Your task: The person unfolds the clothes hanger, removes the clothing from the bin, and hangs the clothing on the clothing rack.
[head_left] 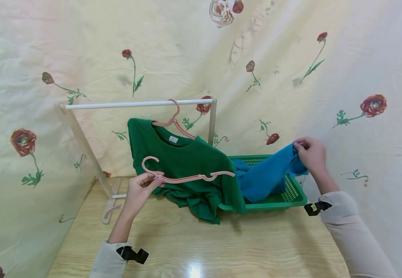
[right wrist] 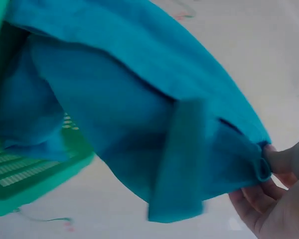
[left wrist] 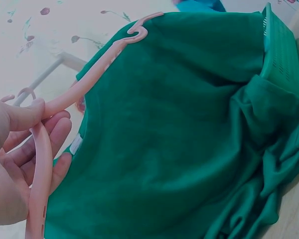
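My left hand (head_left: 141,189) pinches a pink clothes hanger (head_left: 187,179) near the base of its hook, in front of a green T-shirt (head_left: 183,158). In the left wrist view the thumb presses the hanger (left wrist: 79,92) against the fingers. My right hand (head_left: 311,154) pinches one end of a blue garment (head_left: 267,173) and lifts it. The rest of the garment lies in a green basket (head_left: 261,207). Seen from the right wrist, the blue cloth (right wrist: 114,89) stretches from the basket to the fingertips. Its exact kind cannot be told.
A rack with a white rail (head_left: 117,105) stands at the back left. The green T-shirt hangs there on another pink hanger (head_left: 175,116), its lower part draped over the table (head_left: 187,247) and the basket's left side. Another pink piece (head_left: 112,211) lies by the rack's foot. Flowered cloth (head_left: 173,46) lines the back.
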`<state>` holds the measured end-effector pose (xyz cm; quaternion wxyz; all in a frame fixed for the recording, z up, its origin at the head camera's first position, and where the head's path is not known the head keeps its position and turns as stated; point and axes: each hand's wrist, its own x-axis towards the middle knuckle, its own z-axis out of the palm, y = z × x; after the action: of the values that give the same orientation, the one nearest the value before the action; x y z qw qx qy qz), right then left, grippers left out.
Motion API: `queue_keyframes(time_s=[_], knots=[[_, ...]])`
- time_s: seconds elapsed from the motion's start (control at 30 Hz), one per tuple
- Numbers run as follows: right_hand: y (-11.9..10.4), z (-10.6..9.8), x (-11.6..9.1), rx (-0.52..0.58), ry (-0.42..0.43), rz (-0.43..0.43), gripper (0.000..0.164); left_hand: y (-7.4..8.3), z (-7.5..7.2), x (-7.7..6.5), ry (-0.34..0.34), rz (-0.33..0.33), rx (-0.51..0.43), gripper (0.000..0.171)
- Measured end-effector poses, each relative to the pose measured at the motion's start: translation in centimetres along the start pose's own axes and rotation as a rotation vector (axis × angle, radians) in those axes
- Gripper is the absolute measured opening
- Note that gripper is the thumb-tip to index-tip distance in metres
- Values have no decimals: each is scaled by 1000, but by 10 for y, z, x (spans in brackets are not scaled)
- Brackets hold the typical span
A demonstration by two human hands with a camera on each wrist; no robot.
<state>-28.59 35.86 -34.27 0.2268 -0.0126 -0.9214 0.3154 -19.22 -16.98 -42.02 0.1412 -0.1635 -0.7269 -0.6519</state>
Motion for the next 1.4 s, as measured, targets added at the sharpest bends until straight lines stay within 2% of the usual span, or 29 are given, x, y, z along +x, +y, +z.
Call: queue_keyframes(time_s=[0.27, 0.47, 0.6, 0.67, 0.8, 0.9, 1.0, 1.2, 1.4], knots=[[38, 36, -13, -155, -267, -41, 20, -3, 0, 1, -1, -19, 2, 22], [45, 62, -20, -174, -484, -84, 14, -5, -2, 2, 13, -34, 13, 20], [47, 78, -19, -190, -592, -97, 9, -5, -3, 4, 14, -39, 12, 19], [45, 83, -18, -197, -638, -84, 11, -5, -3, 4, 11, -35, 12, 19], [39, 92, -14, -188, -722, -91, 29, -6, -3, 5, 7, -28, 22, 20], [32, 100, -11, -141, -755, -102, 40, -6, -2, 5, 14, -33, 30, 19], [26, 108, -7, -94, -757, -90, 40, -7, -1, 5, 18, -40, 32, 19], [21, 128, 4, -81, -724, -150, 31, -9, 1, 4, 9, -37, 23, 18], [13, 152, 13, -63, -755, -122, 41, -9, 2, 4, -4, -24, 18, 18]])
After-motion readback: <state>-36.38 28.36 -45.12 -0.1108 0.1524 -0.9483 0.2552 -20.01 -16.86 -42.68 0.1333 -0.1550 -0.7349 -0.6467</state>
